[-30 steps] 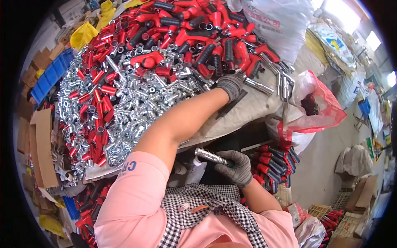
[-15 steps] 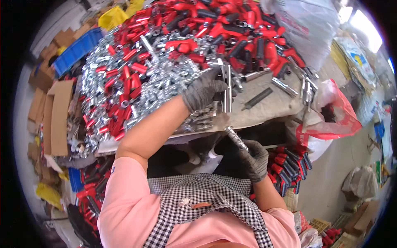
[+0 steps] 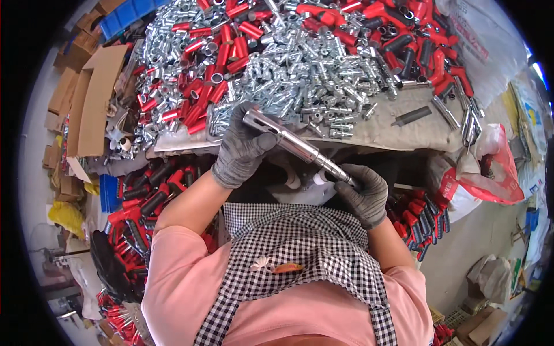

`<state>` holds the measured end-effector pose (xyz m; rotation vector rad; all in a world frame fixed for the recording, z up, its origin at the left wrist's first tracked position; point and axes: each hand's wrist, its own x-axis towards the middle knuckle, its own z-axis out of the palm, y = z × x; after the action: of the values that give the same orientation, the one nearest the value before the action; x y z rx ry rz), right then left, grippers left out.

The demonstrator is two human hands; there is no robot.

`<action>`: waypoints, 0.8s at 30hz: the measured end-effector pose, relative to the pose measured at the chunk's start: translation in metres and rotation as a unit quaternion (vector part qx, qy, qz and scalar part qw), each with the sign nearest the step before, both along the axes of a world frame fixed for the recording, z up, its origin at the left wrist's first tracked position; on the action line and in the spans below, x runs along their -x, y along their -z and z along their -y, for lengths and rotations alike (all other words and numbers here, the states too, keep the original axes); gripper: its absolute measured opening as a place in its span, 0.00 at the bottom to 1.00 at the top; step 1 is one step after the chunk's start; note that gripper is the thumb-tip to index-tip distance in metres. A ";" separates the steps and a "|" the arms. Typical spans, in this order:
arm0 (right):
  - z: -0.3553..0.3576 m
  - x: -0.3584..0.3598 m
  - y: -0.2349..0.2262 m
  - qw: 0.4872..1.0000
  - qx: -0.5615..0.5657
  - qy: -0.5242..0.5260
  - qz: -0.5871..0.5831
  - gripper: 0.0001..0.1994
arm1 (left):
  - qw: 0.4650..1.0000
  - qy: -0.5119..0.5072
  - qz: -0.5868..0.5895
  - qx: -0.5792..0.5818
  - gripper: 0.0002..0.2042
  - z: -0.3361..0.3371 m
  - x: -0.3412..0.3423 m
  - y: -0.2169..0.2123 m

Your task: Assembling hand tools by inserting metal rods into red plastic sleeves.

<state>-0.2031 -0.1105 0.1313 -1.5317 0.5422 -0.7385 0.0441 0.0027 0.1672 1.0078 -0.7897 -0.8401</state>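
Note:
Both hands wear grey knit gloves. My left hand (image 3: 242,147) is closed round the upper end of a shiny slotted metal tube (image 3: 291,144), held at a slant in front of the table edge. My right hand (image 3: 366,195) grips a narrower ribbed metal rod (image 3: 332,168) at the lower end. Tube and rod are in line, the rod meeting the tube's lower end; how deep it sits inside cannot be told. Just beyond my hands lies a heap of small silvery metal fittings (image 3: 294,81) on the table.
Red sleeves (image 3: 222,55) and red-and-black handles (image 3: 404,40) are heaped farther back. On the cloth-covered table (image 3: 398,132) lie a dark rod (image 3: 412,116) and a few metal tubes (image 3: 447,112). Red-white plastic bag (image 3: 490,173) hangs at right; more handles (image 3: 144,202) are stacked below.
My left hand has come back from the pile toward my body, bringing the metal tube. Tube and ribbed rod, apart before, now meet end to end. The view has shifted too.

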 end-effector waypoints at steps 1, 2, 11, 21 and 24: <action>0.000 -0.001 -0.003 0.999 0.030 -0.016 -0.035 0.16 | 0.999 -0.001 -0.037 0.016 0.31 -0.004 0.003 0.002; -0.003 -0.005 -0.008 0.999 0.027 -0.022 -0.036 0.16 | 1.000 0.023 -0.011 -0.010 0.29 -0.013 0.003 0.001; -0.022 -0.030 -0.022 0.978 0.004 -0.179 -0.106 0.36 | 0.838 0.171 0.513 -0.067 0.20 -0.050 -0.012 -0.025; -0.028 -0.063 -0.006 0.921 -0.097 -0.326 -0.191 0.26 | 0.826 0.161 0.539 -0.038 0.14 -0.055 -0.006 0.018; -0.028 -0.064 0.001 0.942 -0.060 -0.269 -0.194 0.25 | 0.673 0.198 0.695 -0.158 0.09 -0.041 -0.026 0.025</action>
<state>-0.1392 -0.0826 0.1305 -1.6156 0.4135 0.0207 0.0706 0.0435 0.1420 1.8266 -2.2955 -0.4114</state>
